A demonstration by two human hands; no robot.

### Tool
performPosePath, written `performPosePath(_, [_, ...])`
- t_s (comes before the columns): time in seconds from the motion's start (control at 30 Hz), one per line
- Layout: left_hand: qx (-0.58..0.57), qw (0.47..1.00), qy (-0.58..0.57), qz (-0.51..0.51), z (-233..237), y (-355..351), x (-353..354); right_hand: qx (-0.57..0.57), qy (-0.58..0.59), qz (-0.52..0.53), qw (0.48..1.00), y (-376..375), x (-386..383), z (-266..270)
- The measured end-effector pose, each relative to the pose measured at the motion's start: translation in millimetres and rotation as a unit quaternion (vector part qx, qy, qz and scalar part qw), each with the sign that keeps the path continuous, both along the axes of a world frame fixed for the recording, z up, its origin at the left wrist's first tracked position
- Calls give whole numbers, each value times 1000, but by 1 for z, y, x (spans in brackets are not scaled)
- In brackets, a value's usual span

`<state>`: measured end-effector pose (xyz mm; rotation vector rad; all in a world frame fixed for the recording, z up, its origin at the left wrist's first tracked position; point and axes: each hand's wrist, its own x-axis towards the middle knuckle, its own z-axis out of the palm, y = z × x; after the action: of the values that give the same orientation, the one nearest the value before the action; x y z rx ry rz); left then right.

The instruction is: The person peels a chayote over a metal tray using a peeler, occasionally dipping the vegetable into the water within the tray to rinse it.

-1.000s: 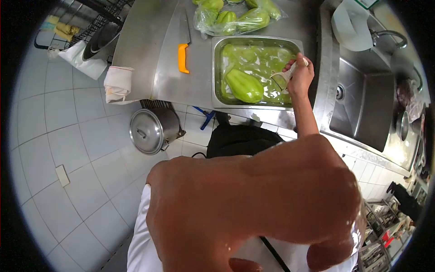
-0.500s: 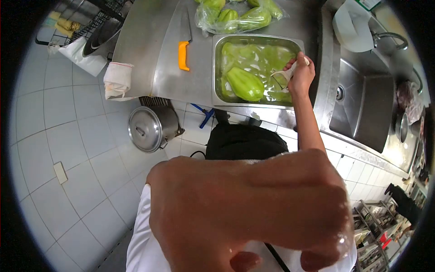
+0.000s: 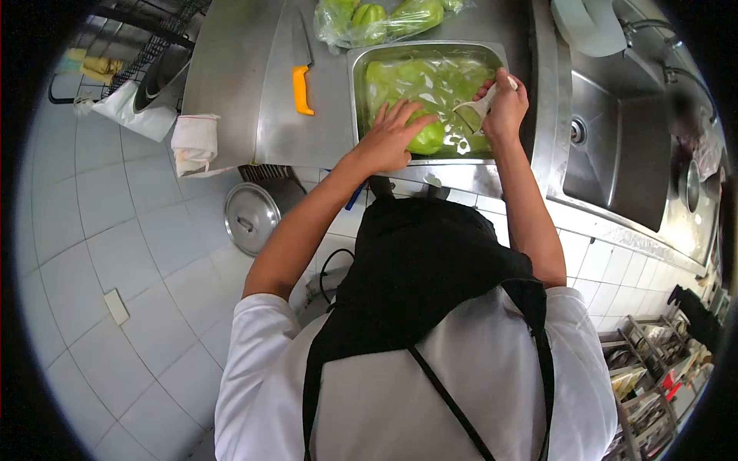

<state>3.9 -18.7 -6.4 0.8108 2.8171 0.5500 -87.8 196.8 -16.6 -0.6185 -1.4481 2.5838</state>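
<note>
A shiny pale-green chayote (image 3: 427,139) lies at the near side of a rectangular steel pan (image 3: 355,92) that holds water and green peelings (image 3: 430,81). My left hand (image 3: 390,138) reaches over the chayote's left part, fingers spread and touching it; the palm side is hidden. At the pan's right side, my right hand (image 3: 506,106) is closed around the handle of a white peeler (image 3: 475,110). The peeler's head points left over the pan, apart from the chayote.
Behind the pan sits a clear bag of green chayotes (image 3: 377,23). To the left, an orange-handled knife (image 3: 302,88) lies on the steel counter. A sink (image 3: 615,146) is at right. A lidded pot (image 3: 254,219) stands on the floor beside a folded cloth (image 3: 194,142) on the counter edge.
My left hand, earlier close before the camera, has moved down and forward onto the chayote. My right hand keeps hold of the peeler. The view has shifted slightly.
</note>
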Motion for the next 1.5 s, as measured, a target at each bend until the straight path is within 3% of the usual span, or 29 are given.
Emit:
performPosePath(0.13, [6, 1000, -26, -9, -4, 5, -25, -3, 1, -18, 1000, -5, 0, -10])
performPosePath(0.33, [126, 958, -221, 133, -10, 10, -68, -28, -9, -69, 997, -14, -8, -8])
performPosePath(0.67, [109, 979, -41, 168, -18, 22, -57, -75, 18, -90, 993, -40, -22, -9])
performPosePath(1.07, [120, 971, 2, 209, -19, 37, -27, 50, 52, -29, 997, -50, -24, -13])
performPosePath(1.27, [142, 965, 44, 215, -25, 41, -25, 76, 66, -44, 994, -48, -42, -24])
performPosePath(1.5, [155, 961, 65, 220, -27, 39, -32, 200, 107, -67, 972, -28, -64, -48])
